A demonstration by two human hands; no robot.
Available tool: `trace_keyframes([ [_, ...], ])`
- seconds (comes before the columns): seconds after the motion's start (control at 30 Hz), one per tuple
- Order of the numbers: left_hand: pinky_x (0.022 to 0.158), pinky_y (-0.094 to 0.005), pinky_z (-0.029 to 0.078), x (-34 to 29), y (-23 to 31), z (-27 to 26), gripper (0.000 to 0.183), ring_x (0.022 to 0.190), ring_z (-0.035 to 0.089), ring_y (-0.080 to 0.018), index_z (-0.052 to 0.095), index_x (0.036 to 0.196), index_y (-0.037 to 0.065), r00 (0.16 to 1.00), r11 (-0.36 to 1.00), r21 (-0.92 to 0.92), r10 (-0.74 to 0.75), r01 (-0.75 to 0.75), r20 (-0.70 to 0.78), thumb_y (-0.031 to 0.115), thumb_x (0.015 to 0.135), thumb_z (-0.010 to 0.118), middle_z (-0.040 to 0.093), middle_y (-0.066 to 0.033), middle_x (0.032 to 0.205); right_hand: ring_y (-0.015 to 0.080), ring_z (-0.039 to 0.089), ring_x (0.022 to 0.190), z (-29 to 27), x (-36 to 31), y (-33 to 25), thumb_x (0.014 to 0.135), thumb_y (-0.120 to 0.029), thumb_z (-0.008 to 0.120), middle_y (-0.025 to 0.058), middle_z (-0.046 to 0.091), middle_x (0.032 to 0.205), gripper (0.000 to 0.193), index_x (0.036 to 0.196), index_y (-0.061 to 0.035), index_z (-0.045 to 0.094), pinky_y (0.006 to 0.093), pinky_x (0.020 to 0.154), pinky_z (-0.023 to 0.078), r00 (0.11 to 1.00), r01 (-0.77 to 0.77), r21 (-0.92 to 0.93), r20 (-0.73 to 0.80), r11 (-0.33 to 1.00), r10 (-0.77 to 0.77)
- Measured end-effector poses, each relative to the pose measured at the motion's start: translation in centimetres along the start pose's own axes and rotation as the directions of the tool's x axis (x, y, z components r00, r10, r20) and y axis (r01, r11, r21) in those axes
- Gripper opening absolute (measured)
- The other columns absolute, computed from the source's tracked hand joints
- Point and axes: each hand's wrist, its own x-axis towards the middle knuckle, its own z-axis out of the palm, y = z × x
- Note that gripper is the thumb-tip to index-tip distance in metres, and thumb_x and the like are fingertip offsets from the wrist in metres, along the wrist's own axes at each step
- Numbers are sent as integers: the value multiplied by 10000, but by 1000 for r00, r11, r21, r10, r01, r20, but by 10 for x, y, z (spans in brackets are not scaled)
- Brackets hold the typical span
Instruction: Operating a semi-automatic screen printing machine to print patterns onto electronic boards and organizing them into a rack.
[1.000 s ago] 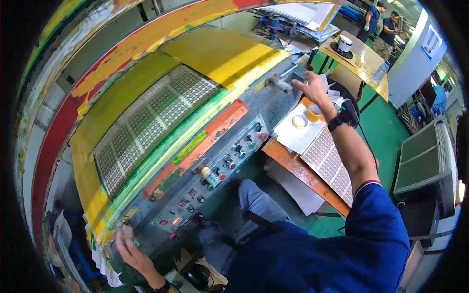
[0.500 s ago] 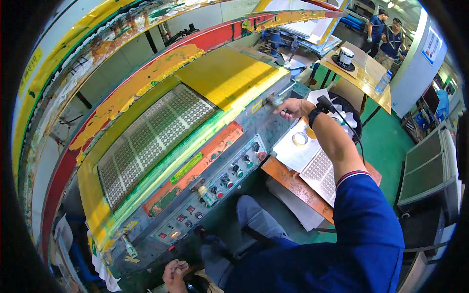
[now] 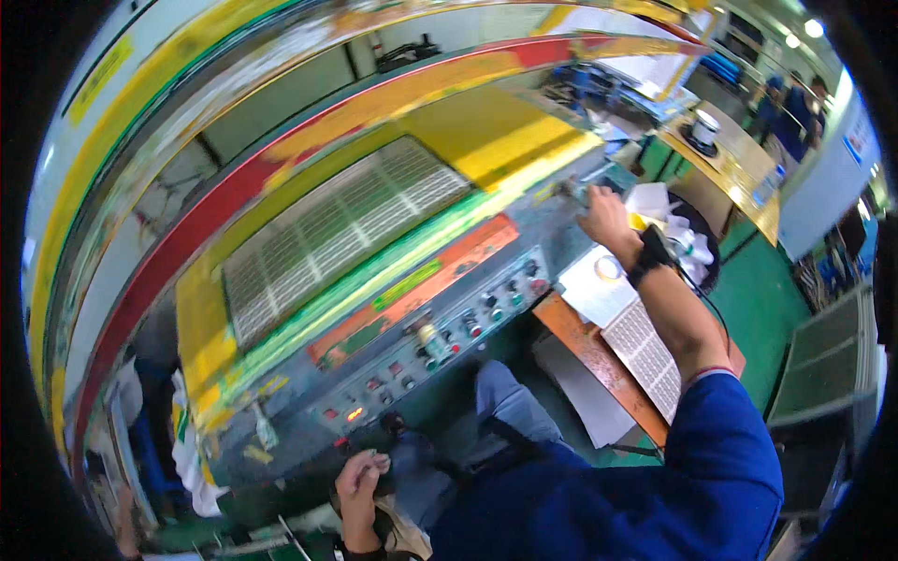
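Note:
My right hand (image 3: 608,221) is by the right end of a paint-stained screen-printing machine (image 3: 379,348), just right of a small metal fitting (image 3: 565,188). Its fingers look bent, but blur hides whether they touch or hold anything. My left hand (image 3: 359,477) is low at the machine's front, thumb and fingers pinched together. Whatever may be between those fingertips is too small to make out. On the yellow-covered bed (image 3: 496,136) lies a grey sheet (image 3: 341,234) with rows of small marks. Above it stretches the raised red-and-yellow frame (image 3: 374,103).
Knobs and buttons (image 3: 475,329) line the machine's front. At right, an orange-brown table (image 3: 599,360) holds a patterned sheet (image 3: 644,353) and a tape roll (image 3: 608,269). Behind stand a black bin (image 3: 708,266) and a wooden table (image 3: 734,182). Two people stand in the far right background.
My right hand has come away from the metal fitting and drawn back to its right. My left hand has risen slightly, still pinched. The whole view has shifted and blurred.

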Motion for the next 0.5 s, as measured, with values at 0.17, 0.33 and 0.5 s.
trace_keyframes([
  [0.17, 890, -355, 513, -18, -10, -11, 293, 972, 644, -230, 575, 1184, -30, 1000, 989, -147, -6, 7, 9, 69, 908, 573, 662, -151, 1050, 369, 526, 1127, -54, -65, -45, 732, -147, 688, 179, 566, 1206, 475, 1172, -21, 562, 438, 979, 431, 882, 432, 217, -302, 875, -360],
  [0.33, 906, -346, 500, -22, -15, -22, 301, 996, 626, -205, 563, 1205, -20, 997, 992, -125, -16, 26, 80, 55, 914, 566, 659, -132, 1071, 346, 588, 1085, -168, -90, -124, 745, -15, 672, 182, 615, 1152, 391, 1131, -20, 606, 378, 938, 464, 618, 714, 199, -631, 672, -470],
  [0.5, 849, -324, 500, -42, 48, -60, 231, 934, 627, -179, 613, 1113, -19, 951, 934, 180, 297, -309, 92, 75, 902, 602, 666, -99, 1011, 342, 582, 1116, -278, -79, -177, 800, -96, 681, 208, 611, 1179, 394, 1164, 25, 586, 375, 968, 436, 102, 800, -219, -868, 559, -486],
])
